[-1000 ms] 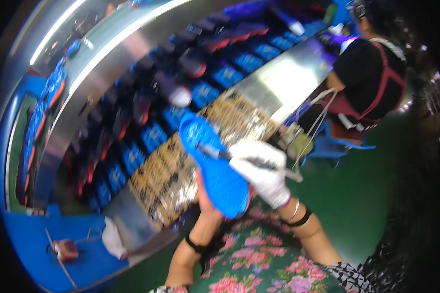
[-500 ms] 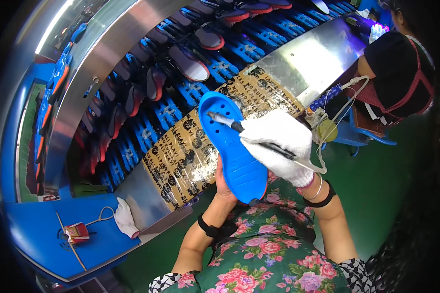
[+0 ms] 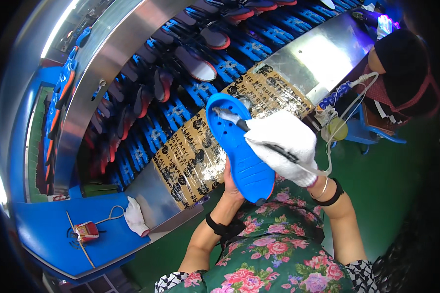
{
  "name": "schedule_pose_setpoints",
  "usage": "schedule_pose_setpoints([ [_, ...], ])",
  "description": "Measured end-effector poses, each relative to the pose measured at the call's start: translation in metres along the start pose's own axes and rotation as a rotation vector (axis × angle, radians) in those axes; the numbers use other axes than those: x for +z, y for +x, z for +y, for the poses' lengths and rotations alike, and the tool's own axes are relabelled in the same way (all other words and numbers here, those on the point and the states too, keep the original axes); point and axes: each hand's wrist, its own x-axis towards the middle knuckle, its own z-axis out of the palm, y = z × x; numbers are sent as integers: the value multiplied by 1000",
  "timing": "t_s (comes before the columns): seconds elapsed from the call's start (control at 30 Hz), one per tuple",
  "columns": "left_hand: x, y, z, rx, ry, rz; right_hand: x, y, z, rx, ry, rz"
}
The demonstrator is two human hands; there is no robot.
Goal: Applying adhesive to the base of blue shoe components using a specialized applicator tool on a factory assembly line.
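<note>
My left hand (image 3: 231, 181) is closed around the side and underside of a blue shoe sole (image 3: 251, 166); most of its fingers are hidden beneath. The sole tilts with its wide, holed end away from me, and its lower rim shows red-orange. In a white knit glove, my right hand (image 3: 283, 144) grips a brush (image 3: 230, 117) with a dark handle. The brush's pale, dark-tipped bristles touch the sole's inner face among the holes, near its far left edge. A thin pale tube (image 3: 322, 172) runs along the brush handle and out past my wrist.
Brown printed tape covers the metal ledge (image 3: 195, 151) ahead. Beyond it, a rack (image 3: 200, 93) carries several dark soles with red edges. At left, a blue table (image 3: 49, 229) holds a white glove (image 3: 135, 217) and a small red box (image 3: 87, 232). Another person (image 3: 401, 73) sits at right.
The brush tip has shifted slightly toward the sole's far end. The whole view has slid a little, so the surroundings appear farther right. Both hands keep their holds.
</note>
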Motion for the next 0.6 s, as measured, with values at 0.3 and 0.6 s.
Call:
schedule_pose_setpoints([
  [0.3, 18, 9, 6, 159, 306, 185, 1, -14, -5, 136, 232, 51],
  [0.6, 23, 35, 15, 255, 160, 72, 2, -29, -8, 173, 279, 42],
])
